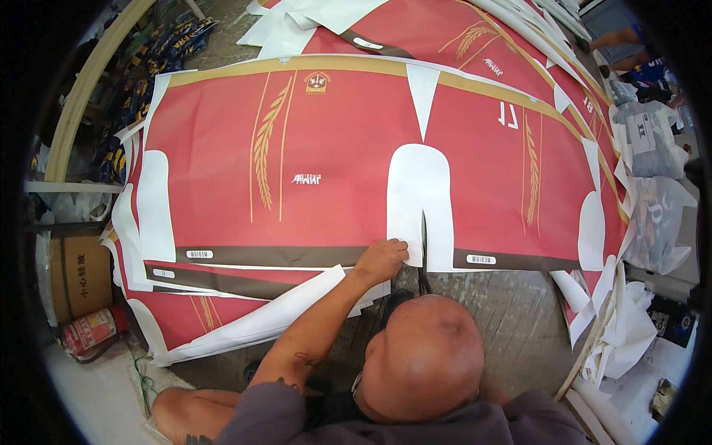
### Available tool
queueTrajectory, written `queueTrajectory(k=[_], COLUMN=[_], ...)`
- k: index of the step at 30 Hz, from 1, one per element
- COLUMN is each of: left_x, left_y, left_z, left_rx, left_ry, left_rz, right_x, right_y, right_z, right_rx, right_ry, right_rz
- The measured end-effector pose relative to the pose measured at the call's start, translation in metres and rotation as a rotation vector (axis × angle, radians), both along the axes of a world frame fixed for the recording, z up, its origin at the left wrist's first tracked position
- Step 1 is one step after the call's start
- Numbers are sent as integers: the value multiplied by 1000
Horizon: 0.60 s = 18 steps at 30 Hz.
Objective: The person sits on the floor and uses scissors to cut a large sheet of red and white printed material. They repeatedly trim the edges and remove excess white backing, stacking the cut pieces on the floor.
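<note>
A large printed sheet of red panels with gold and brown borders lies spread before me. My left hand pinches the lower edge of the white U-shaped area between its two main panels, left of a narrow slit. Dark, slender scissors stand in that slit, pointing away from me, their lower end running down behind a head. My right hand is hidden below the head and shoulder at the bottom, so its hold on the scissors does not show.
More red and white printed sheets lie beyond and beneath this one. At the left are a cardboard box and a red fire extinguisher. Clear plastic bags line the right side. Part of another person shows at the far right.
</note>
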<state>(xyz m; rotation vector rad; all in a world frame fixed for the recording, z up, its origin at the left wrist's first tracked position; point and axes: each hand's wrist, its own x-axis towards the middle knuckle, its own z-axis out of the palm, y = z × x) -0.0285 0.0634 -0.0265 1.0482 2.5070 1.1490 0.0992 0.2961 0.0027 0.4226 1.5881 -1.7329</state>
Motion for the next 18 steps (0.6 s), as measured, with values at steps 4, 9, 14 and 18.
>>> queueTrajectory(k=[4,9,14,18], left_x=[5,18,60,65], left_y=[-11,-25,-24,-19], left_z=[25,62,62,41], left_rx=[24,-26,-92,-74], left_ry=[-27,-428,-850,-659], left_rz=[-25,-161,-84,27], right_x=[-83,-219,-312,-280], right_y=[-47,-56,-53,-52], right_z=[-35,-30,0,9], right_rx=[-203,-222,65,280], right_ry=[-53,53,415,654], right_rz=[-399,-458,-257,-231])
